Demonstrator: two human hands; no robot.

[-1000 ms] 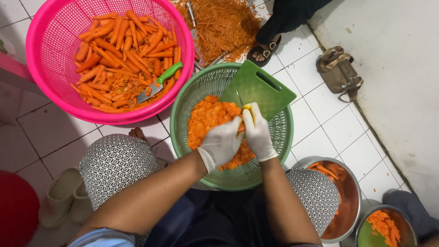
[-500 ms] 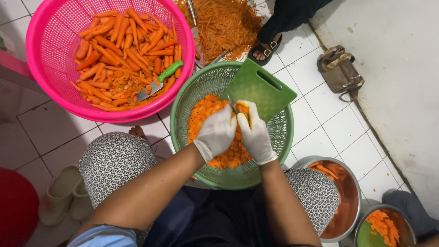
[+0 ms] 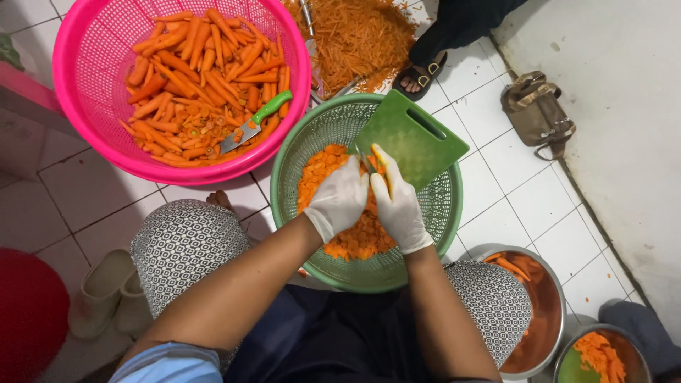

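Both my hands wear white gloves and meet over a green basket (image 3: 440,220) half full of sliced carrot rounds (image 3: 355,237). My left hand (image 3: 340,200) is curled, with a thin dark blade, seemingly a small knife (image 3: 363,160), showing at its fingertips. My right hand (image 3: 399,206) grips a carrot (image 3: 381,164) against the lower edge of a green cutting board (image 3: 415,138), which leans on the basket's far rim. The hands touch each other.
A pink basket (image 3: 78,78) of whole peeled carrots, with a green-handled knife (image 3: 252,122) on top, sits at the upper left. Shredded carrot (image 3: 358,39) lies beyond it, by another person's sandalled foot (image 3: 418,76). A brown bag (image 3: 535,113) and metal bowls (image 3: 543,323) stand to the right.
My hands have shifted slightly up toward the cutting board and closed together. The baskets and board have stayed in place.
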